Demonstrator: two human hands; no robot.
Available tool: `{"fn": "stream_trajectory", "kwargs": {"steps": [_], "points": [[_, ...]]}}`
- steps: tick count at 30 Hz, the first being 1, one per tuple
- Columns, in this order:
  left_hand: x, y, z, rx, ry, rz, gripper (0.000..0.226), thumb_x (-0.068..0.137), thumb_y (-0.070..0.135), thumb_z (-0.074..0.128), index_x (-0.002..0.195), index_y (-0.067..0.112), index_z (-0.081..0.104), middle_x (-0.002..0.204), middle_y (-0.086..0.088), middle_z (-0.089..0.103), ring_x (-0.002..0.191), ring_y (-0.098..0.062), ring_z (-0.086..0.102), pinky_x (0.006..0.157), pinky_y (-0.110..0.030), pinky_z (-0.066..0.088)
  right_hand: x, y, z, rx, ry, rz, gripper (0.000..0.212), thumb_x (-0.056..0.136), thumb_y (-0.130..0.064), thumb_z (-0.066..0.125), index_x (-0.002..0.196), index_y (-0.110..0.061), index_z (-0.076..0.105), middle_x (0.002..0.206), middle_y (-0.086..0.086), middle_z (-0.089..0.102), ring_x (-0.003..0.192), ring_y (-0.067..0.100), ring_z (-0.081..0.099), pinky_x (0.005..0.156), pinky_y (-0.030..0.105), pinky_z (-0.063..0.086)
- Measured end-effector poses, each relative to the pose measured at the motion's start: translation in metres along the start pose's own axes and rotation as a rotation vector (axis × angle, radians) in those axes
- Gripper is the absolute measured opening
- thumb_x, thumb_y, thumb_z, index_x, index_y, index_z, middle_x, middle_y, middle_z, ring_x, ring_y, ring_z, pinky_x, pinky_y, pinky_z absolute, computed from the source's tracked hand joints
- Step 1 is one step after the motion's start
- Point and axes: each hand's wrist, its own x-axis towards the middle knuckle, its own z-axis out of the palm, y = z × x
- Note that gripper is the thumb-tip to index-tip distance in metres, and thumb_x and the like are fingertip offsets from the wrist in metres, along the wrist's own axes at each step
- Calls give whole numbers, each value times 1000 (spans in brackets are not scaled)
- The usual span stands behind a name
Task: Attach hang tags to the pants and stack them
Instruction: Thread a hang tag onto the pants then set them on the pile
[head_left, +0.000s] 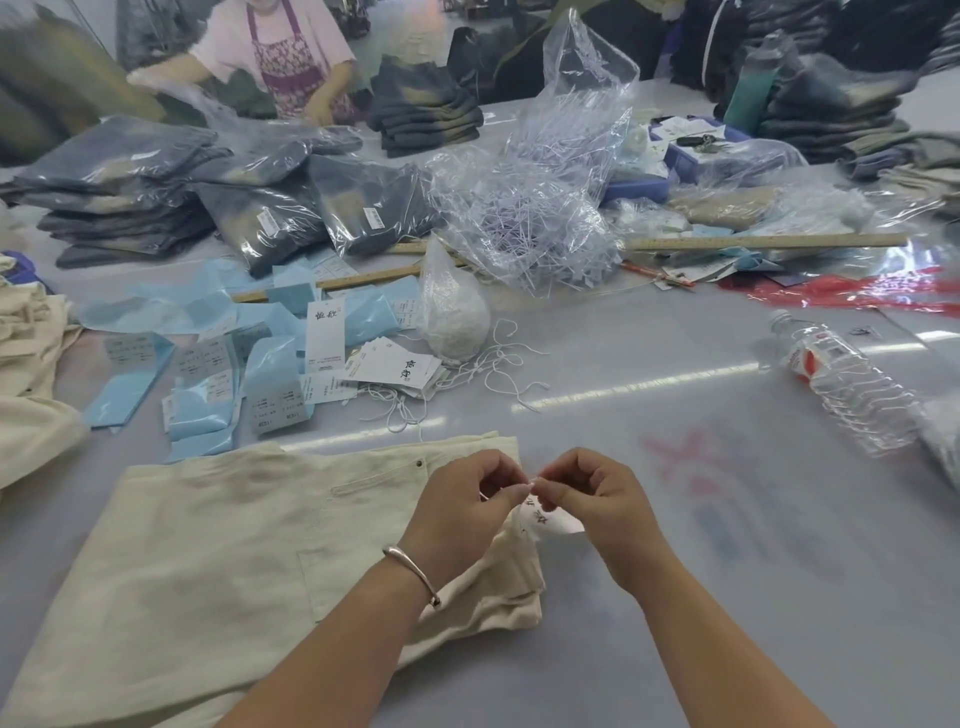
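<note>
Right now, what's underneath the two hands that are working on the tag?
Under the left hand and right hand lie a white hang tag and the cream pants. The hands hide the tag's string and part of its print.

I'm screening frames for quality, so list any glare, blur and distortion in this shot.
Head view: ceiling-light glare streaks the table; the far edges smear, blurring the person opposite; wide-angle bending curves the wooden ruler; both hands, left hand and right hand, and the hang tag stay fairly sharp.
</note>
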Motion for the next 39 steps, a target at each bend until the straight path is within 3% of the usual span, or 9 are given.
{"fn": "stream_trajectory", "kwargs": {"steps": [6,12,18,27,31,39], "points": [[-4,2,1,63,15,20,23,82,9,72,72,28,63,62,13,61,60,2,53,61,-10,40,-3,1,2,175,-17,94,14,81,10,65,80,-3,70,65,10,64,60,15,59,61,20,50],[-5,0,2,63,30,-22,9,82,11,71,75,14,67,63,9,62,59,-1,51,59,-12,40,-5,-1,6,295,-58,146,8,83,10,60,86,5,65,67,9,64,60,15,59,61,20,51],[-6,3,0,81,23,-32,10,83,11,68,74,14,65,61,11,57,56,1,49,58,-11,38,-6,-3,9,249,-73,139,8,85,11,58,88,7,64,67,8,63,61,14,58,62,19,49],[-9,0,-1,203,16,-42,4,83,14,67,80,15,67,63,12,59,59,1,51,59,-10,37,-8,-2,17,-107,-7,20,13,82,9,66,80,-4,69,67,2,67,64,11,61,62,21,49],[-7,-2,-10,5,-74,-61,9,83,8,72,78,12,67,67,5,65,59,-6,58,63,-19,48,-9,-5,17,-53,-16,41,14,82,9,66,78,-4,69,64,0,67,60,9,60,61,19,49],[-8,-15,-16,-404,-186,-272,14,87,-5,64,81,6,58,70,-5,63,58,-10,55,57,-17,45,-9,-5,29,-84,-17,61,10,83,13,62,80,4,67,63,5,64,58,9,57,58,19,47]]}}
